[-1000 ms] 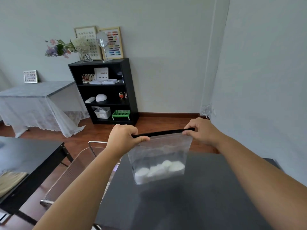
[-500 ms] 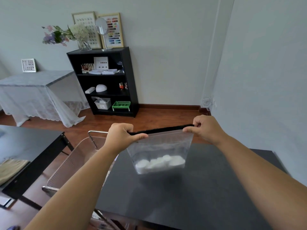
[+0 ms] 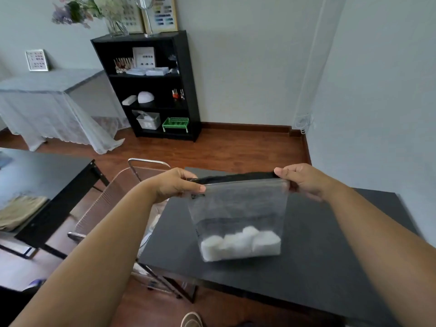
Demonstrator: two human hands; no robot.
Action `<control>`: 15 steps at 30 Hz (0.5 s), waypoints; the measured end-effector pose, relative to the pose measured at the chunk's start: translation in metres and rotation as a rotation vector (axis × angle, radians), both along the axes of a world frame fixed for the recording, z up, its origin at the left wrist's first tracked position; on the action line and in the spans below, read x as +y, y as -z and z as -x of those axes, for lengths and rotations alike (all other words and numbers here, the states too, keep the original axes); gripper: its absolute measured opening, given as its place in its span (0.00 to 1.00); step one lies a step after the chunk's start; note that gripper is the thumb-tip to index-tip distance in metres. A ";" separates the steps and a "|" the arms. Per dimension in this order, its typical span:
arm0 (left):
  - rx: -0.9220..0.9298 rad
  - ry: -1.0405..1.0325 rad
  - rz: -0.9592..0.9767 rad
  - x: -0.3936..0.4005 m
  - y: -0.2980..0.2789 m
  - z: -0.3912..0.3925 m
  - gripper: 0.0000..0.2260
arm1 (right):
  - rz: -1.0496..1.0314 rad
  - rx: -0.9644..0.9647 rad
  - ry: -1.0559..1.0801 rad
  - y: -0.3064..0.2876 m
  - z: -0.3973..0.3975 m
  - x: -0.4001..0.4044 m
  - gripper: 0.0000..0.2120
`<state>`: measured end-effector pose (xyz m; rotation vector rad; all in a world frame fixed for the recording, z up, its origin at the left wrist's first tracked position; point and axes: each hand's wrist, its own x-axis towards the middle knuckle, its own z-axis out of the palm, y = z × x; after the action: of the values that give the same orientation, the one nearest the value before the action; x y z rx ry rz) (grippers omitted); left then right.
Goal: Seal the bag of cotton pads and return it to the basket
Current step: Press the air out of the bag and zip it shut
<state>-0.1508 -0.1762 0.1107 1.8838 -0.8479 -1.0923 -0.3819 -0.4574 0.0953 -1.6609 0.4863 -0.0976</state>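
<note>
A clear plastic bag point(image 3: 238, 208) with a black zip strip along its top hangs in the air above a black table point(image 3: 330, 251). Several white cotton pads point(image 3: 240, 244) lie at its bottom. My left hand point(image 3: 177, 185) pinches the strip's left end between thumb and fingers. My right hand point(image 3: 304, 180) pinches the right end. The strip is stretched straight between them. A clear-sided basket with a metal frame point(image 3: 113, 201) stands left of the table, partly behind my left forearm.
A second black table point(image 3: 47, 175) with a beige cloth stands at the left. A black shelf unit point(image 3: 151, 86) with a green basket point(image 3: 175, 123) stands against the far wall. A lace-covered table point(image 3: 47, 102) is far left. The wall runs close on the right.
The camera has tilted down, so the bag and hands sit lower over the table. Both hands keep their grip on the strip's ends; the bag hangs more squarely.
</note>
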 end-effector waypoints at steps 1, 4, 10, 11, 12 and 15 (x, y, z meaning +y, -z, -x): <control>0.039 -0.040 -0.007 -0.002 0.006 -0.001 0.20 | -0.034 0.025 0.044 0.007 -0.002 0.001 0.21; 0.044 -0.205 -0.007 -0.011 0.032 0.002 0.07 | -0.012 0.067 0.244 0.031 -0.010 0.002 0.23; -0.225 -0.673 0.055 -0.041 0.089 0.020 0.28 | 0.246 0.167 0.421 0.090 -0.025 0.015 0.23; -0.277 -0.653 -0.014 -0.044 0.099 0.028 0.34 | 0.344 0.197 0.402 0.099 -0.026 0.021 0.25; -0.380 -0.603 -0.108 -0.046 0.109 0.038 0.36 | 0.452 0.231 0.370 0.107 -0.026 0.029 0.26; -0.643 -0.368 -0.298 -0.047 0.145 0.078 0.32 | 0.743 0.329 0.185 0.131 -0.022 0.056 0.27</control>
<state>-0.2285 -0.2230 -0.0340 2.5769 -0.6476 -0.3920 -0.3598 -0.4014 -0.0352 -2.3718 0.9313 -0.1540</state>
